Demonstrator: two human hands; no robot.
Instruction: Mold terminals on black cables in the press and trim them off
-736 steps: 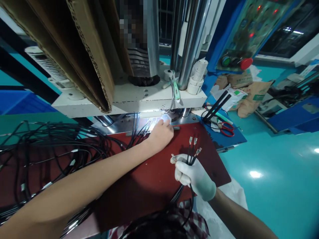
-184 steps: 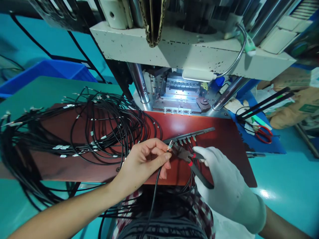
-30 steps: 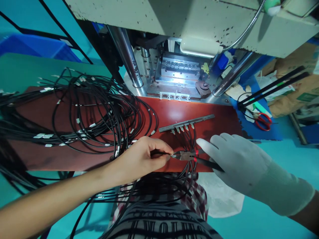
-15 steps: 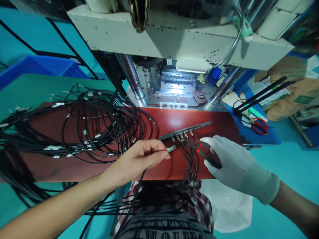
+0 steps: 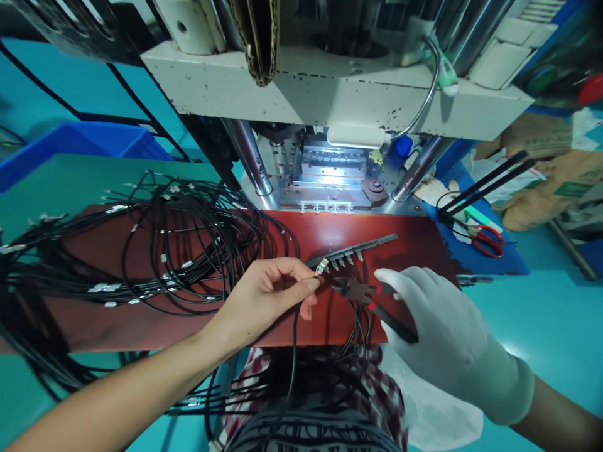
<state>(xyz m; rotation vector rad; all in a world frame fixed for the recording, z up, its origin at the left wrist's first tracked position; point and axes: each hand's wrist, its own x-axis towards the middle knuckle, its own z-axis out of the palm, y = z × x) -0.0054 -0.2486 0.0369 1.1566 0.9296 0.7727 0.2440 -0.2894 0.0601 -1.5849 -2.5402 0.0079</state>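
Note:
Between thumb and fingers, my bare left hand [image 5: 268, 298] pinches a black cable [image 5: 294, 351] just behind its small metal connector [image 5: 323, 266]. The connector is at the left part of a dark slotted bar [image 5: 362, 247]; whether it is seated there I cannot tell. Several more metal connectors [image 5: 348, 258] stand along the bar's near edge, their cables hanging down toward my lap. My gloved right hand [image 5: 433, 326] grips dark side cutters [image 5: 355, 290] with red-marked handles. Their jaws point left, just below the row of connectors.
A big tangle of black cables [image 5: 188, 245] covers the left of the red-brown board [image 5: 311, 232]. Behind it stands a press [image 5: 330, 94] with a lit die [image 5: 332, 162] and a white plastic strip [image 5: 325, 206]. Red-handled scissors [image 5: 488, 242] lie at right. A blue bin [image 5: 85, 141] is far left.
My left hand has brought the connector up against the bar's left part, turning it more upright. The cutters have shifted slightly left and down from the connectors. The camera view has tilted a little.

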